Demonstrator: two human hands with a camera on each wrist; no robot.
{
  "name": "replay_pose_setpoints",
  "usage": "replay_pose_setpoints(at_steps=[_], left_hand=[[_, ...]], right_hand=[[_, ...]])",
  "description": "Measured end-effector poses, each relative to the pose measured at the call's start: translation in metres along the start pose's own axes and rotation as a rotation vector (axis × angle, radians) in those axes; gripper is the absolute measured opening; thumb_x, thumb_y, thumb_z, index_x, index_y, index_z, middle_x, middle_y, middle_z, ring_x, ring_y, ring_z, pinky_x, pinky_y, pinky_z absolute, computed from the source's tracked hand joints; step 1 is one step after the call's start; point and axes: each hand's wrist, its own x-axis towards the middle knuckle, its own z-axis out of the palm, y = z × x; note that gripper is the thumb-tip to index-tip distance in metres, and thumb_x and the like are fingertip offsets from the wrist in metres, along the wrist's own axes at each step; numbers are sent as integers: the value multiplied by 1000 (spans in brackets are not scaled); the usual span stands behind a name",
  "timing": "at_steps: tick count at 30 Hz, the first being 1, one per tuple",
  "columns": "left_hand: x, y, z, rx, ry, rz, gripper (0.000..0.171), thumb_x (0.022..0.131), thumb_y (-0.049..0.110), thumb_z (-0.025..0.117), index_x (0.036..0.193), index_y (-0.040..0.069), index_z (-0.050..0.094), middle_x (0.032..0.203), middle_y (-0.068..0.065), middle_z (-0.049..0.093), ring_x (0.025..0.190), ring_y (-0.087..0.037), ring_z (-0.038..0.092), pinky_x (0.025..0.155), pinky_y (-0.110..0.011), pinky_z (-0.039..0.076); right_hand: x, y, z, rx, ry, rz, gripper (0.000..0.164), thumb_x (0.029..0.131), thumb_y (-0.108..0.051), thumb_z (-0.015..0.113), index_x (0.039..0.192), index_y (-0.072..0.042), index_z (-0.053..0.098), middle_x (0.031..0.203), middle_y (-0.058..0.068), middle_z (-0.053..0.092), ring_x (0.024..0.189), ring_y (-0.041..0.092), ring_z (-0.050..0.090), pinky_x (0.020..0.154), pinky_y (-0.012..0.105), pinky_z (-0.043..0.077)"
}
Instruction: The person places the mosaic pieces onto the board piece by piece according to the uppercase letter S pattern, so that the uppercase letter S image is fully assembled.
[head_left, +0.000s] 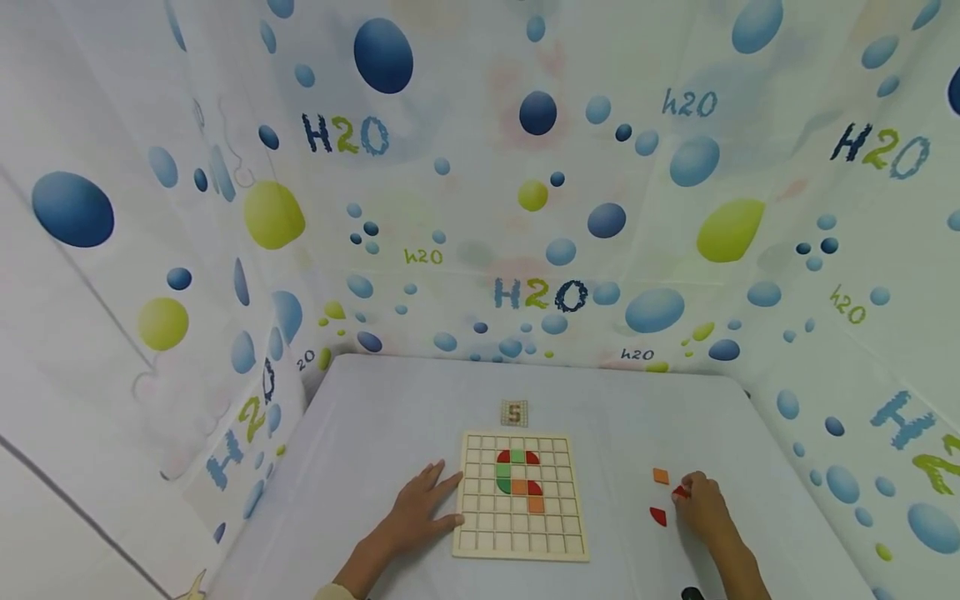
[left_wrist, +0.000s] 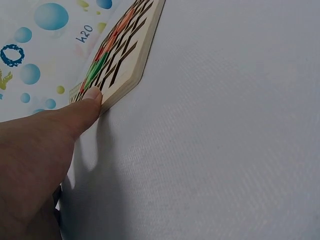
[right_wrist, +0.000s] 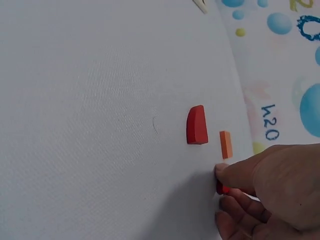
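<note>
A light wooden grid board [head_left: 480, 537] lies on the table, with red, green and orange pieces set in its squares in an S-like curve. My left hand [head_left: 416, 512] rests at the board's left edge, fingers spread; in the left wrist view the thumb [left_wrist: 92, 95] touches the rim. Off to the right, my right hand [head_left: 705, 504] pinches a red piece [head_left: 680, 492] between thumb and fingers, which hide most of it. Close by lie a red quarter-round piece [head_left: 658, 517] and an orange square piece [head_left: 661, 476].
Behind the board sits a small gridded pattern card [head_left: 514, 413] with an S-shaped figure. A black object [head_left: 692, 593] shows at the table's front edge. A curtain [head_left: 465, 208] printed with bubbles and H2O surrounds the white table [head_left: 390, 400].
</note>
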Motion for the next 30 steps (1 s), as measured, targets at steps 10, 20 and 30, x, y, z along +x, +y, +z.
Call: replay_pose_setpoints(at_steps=[10, 20, 30], left_hand=[[1, -1, -1, 11, 16, 15, 76, 97, 58, 70, 158, 17, 50, 168, -26, 34, 155, -50, 29, 120, -73, 28], [0, -2, 1, 3, 6, 15, 75, 97, 57, 69, 157, 15, 51, 168, -27, 34, 155, -50, 29, 120, -72, 28], [1, -1, 1, -13, 8, 10, 76, 97, 56, 70, 157, 15, 51, 168, -27, 33, 156, -50, 28, 121, -73, 26]], right_hand=[[-8, -5, 3, -3, 33, 22, 28, 99, -4, 69, 112, 16, 55, 99, 27, 55, 94, 39, 57, 80, 49, 53], [-9, -21, 3, 34, -16, 27, 29, 100, -2, 64, 119, 18, 55, 106, 29, 59, 99, 37, 61, 89, 56, 55], [-27, -95, 49, 26, 60, -229, 14, 95, 1, 72, 107, 0, 64, 99, 9, 61, 94, 23, 64, 83, 42, 58]])
